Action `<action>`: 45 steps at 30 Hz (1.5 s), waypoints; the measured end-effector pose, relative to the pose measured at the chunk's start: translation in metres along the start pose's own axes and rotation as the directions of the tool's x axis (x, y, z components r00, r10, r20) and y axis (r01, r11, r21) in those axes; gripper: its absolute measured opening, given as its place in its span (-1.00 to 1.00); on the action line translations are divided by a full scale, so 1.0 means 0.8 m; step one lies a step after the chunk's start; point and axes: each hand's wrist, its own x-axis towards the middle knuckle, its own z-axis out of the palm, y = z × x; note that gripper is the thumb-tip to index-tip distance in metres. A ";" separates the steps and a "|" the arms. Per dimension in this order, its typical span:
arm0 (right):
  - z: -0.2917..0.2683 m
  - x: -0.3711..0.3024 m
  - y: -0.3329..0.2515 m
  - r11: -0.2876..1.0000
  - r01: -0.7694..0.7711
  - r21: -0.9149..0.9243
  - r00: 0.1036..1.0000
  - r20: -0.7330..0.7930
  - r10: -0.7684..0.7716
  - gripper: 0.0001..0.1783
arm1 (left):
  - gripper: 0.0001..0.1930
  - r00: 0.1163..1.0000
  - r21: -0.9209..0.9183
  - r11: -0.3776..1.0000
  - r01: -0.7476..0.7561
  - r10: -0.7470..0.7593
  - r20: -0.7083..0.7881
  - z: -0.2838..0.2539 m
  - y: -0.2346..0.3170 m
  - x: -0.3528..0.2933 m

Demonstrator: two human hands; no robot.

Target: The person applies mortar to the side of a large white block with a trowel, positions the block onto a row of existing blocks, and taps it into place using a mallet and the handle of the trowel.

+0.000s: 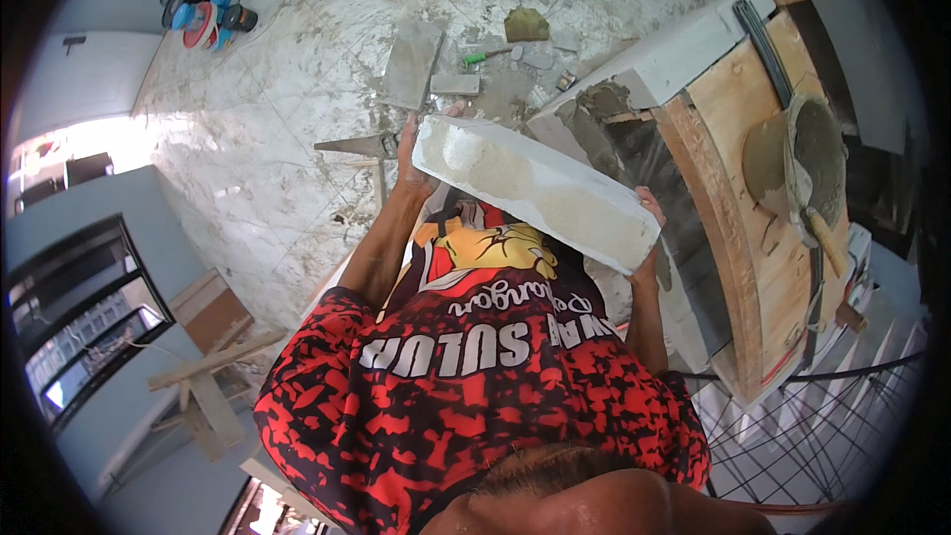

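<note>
A long white lightweight concrete block point(540, 188) is held up in front of my body, tilted down toward the right. My left hand point(408, 151) is closed on its left end. The right hand point(649, 223) grips the block's other end, fingers over the far edge. Grey mortar-like patches mark the block's upward face. Beside my left hand a handsaw point(362, 146) lies on the floor. To the right of my right hand stands a structure of white blocks point(684, 50) with a curved wooden board point(713, 248) and mortar on its edge.
On the plywood top rests a mortar-smeared bucket point(778, 163) with a wooden-handled tool point(824, 241). A green-handled hammer point(490, 55), a grey slab point(414, 61) and a small block point(455, 85) lie on the dirty floor point(287, 69). Blue and red equipment point(206, 22) stands far left; wood scraps point(213, 367) lie near left.
</note>
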 end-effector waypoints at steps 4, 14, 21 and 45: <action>0.005 0.005 -0.029 0.988 0.024 -0.155 1.000 -0.010 -0.026 -0.06 | -0.31 0.979 -0.184 0.971 0.156 -0.127 0.158 -0.023 0.003 0.025; 0.061 0.139 -0.143 0.967 0.008 -0.256 0.989 0.142 0.029 -0.06 | -0.22 0.967 -0.195 0.947 0.254 -0.246 0.064 -0.106 0.017 0.098; 0.119 0.201 -0.177 0.936 0.109 -0.334 0.987 0.151 -0.061 -0.01 | -0.18 0.970 -0.174 0.966 0.193 -0.160 0.184 -0.157 0.059 0.145; 0.251 0.288 -0.153 0.999 -0.016 0.030 0.974 -0.224 0.023 0.21 | -0.25 0.990 0.026 0.996 -0.086 0.082 0.115 -0.018 0.134 0.220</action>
